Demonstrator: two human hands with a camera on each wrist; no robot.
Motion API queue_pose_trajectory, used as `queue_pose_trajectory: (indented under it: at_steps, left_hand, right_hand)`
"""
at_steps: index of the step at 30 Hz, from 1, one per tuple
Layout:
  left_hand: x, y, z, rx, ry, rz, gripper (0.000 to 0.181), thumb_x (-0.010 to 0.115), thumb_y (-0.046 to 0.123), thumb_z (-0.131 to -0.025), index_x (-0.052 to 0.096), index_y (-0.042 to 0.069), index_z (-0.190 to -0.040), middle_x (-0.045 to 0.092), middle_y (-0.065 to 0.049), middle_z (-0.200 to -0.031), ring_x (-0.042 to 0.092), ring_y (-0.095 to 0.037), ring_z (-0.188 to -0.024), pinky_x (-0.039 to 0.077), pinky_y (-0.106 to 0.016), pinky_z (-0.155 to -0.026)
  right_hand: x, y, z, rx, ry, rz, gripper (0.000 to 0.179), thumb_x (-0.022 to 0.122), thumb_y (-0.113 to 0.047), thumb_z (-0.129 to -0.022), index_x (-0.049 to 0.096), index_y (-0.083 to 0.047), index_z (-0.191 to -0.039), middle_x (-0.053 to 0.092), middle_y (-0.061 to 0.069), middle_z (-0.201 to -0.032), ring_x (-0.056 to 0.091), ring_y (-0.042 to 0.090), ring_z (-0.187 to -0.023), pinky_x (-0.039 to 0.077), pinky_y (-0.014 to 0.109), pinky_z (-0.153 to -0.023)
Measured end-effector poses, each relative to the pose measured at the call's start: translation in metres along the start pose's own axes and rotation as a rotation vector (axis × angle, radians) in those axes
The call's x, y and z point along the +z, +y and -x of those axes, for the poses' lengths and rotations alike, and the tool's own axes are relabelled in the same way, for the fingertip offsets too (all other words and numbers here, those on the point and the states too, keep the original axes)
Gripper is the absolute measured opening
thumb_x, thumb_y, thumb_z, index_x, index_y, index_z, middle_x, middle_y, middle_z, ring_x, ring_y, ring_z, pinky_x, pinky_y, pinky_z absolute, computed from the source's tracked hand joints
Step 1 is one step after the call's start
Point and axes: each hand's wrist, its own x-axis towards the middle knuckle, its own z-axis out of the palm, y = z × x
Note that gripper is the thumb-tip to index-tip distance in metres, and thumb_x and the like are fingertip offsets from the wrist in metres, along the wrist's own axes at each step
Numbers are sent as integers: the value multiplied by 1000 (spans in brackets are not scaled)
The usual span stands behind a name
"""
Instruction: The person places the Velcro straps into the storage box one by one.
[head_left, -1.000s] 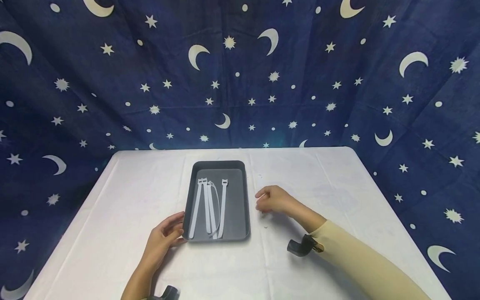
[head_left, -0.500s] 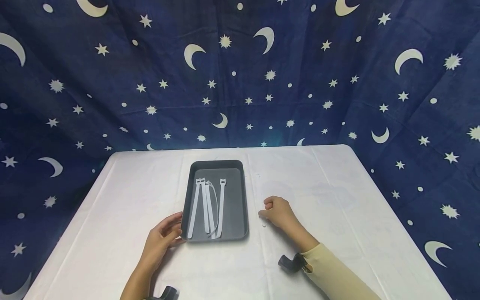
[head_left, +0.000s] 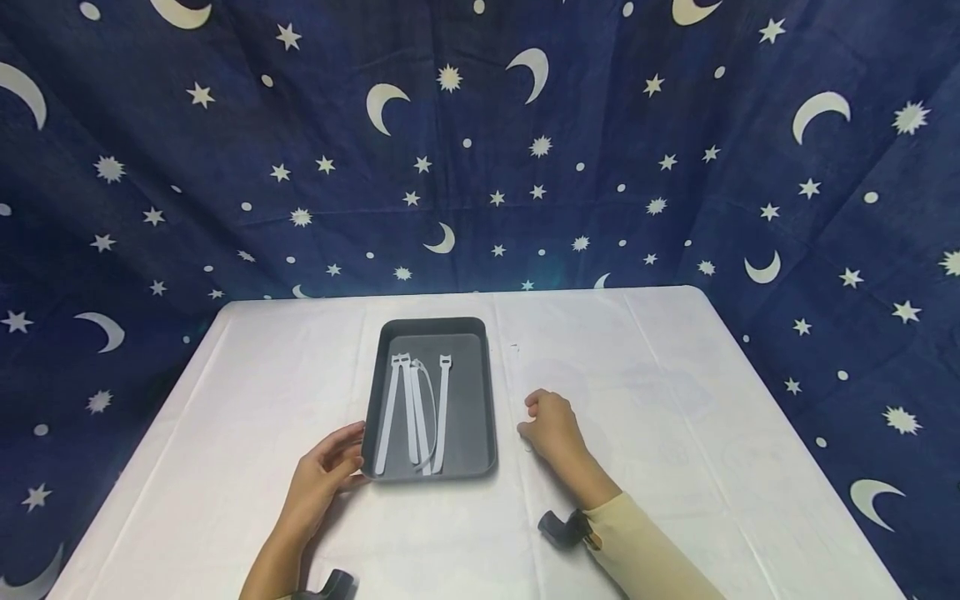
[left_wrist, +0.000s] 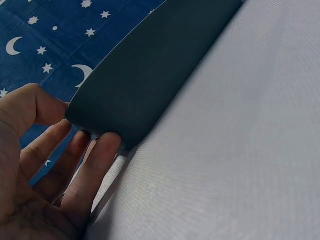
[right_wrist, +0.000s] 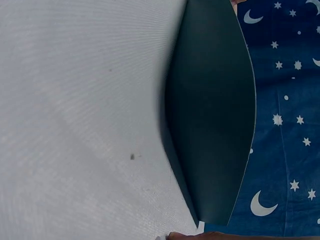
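Observation:
A dark grey tray (head_left: 480, 400) sits on the white cloth, with several white cable straps (head_left: 386, 417) with slotted heads lying lengthwise in it. Among them is a thin, curved white zip tie (head_left: 432, 408). My left hand (head_left: 318, 479) holds the tray's near left corner; in the left wrist view its thumb and fingers (left_wrist: 102, 147) bracket the wall. To the right of the tray, my right hand (head_left: 558, 429) is low over the cloth, thumb and forefinger bent and apart. At the bottom of the right wrist view a tiny pale end (right_wrist: 161, 238) shows beside a fingertip (right_wrist: 177, 236).
A small dark mark (head_left: 514, 346) shows on the white cloth (head_left: 637, 500) beyond my right hand. The dark blue backdrop (head_left: 480, 108) with moons and stars stands behind the table. Each wrist carries a black camera mount (head_left: 562, 529).
My right hand has moved a little toward me and right, its fingers turned more upward, and its forearm has swung left. The left hand and the tray stay in place; the head view shifts slightly.

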Motion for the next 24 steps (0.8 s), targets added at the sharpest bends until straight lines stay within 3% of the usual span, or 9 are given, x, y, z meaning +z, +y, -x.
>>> queue_pose_trajectory:
  at_steps: [14, 24]
  left_hand:
    - [0, -2, 0, 21, -11, 5, 51, 66, 10, -92, 50, 4, -140, 55, -21, -137, 65, 2, -101, 63, -28, -80]
    - [0, -2, -1, 4, -4, 5, 51, 65, 7, -91, 51, 4, -139, 56, -21, -136, 65, 2, -100, 63, -28, -80]
  right_hand:
    - [-1, 2, -5, 2, -34, -57, 27, 71, 3, -76, 63, 0, -102, 65, 4, -76, 60, 17, -66, 57, 29, -61]
    - [-11, 10, -15, 110, -180, -208, 38, 65, -5, -78, 64, 4, -115, 70, 7, -80, 66, 14, -58, 60, 28, -61]
